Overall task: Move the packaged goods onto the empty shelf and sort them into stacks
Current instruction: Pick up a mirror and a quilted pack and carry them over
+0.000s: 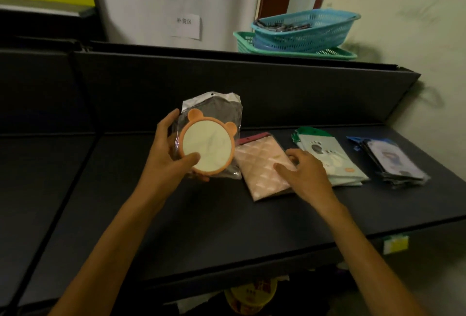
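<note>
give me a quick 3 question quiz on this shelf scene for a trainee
1. True or false: the left hand holds the bear-eared round item above the shelf.
2. What does the right hand rest on? A) pink quilted packet B) blue basket C) dark packet stack
3. Fill in: the stack between the pink and dark ones has ____-topped packets.

Key: 1 true; 2 A; 3 green

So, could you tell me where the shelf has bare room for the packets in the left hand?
Bare shelf lies left of the pink packet, under the left hand. The right side is crowded: the green-topped stack and dark stack, with the right hand on the pink packet.
</note>
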Action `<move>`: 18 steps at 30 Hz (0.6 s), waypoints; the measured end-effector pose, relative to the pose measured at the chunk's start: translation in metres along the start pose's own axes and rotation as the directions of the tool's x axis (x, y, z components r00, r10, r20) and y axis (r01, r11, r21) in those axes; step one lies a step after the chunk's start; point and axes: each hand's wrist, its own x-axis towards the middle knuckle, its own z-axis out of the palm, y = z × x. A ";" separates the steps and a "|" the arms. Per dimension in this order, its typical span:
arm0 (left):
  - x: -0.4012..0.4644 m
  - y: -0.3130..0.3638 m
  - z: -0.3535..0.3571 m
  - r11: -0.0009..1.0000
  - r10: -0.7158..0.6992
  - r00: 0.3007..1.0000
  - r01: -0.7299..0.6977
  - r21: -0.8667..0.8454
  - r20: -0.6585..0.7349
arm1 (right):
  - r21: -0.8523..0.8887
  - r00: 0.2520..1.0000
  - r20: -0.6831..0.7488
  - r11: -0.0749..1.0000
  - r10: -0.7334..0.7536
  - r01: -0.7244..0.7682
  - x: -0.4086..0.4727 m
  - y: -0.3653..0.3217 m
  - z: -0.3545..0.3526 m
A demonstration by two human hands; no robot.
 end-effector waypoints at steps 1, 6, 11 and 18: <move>-0.002 -0.001 0.000 1.000 -0.020 1.000 0.020 0.006 -0.010 | -0.100 1.000 -0.014 0.995 -0.017 0.015 0.000 0.000 0.000; -0.009 -0.003 -0.002 0.987 -0.133 0.990 0.137 0.083 -0.055 | -0.261 0.983 -0.012 0.949 -0.185 0.175 0.003 0.004 -0.011; -0.015 -0.011 -0.012 0.939 -0.324 0.942 0.331 0.092 -0.089 | -0.273 0.957 0.079 0.917 -0.278 0.289 0.004 0.001 -0.019; -0.014 -0.021 -0.017 0.862 -0.481 0.866 0.496 0.108 -0.135 | -0.240 0.941 0.019 0.912 -0.338 0.332 -0.002 -0.001 -0.018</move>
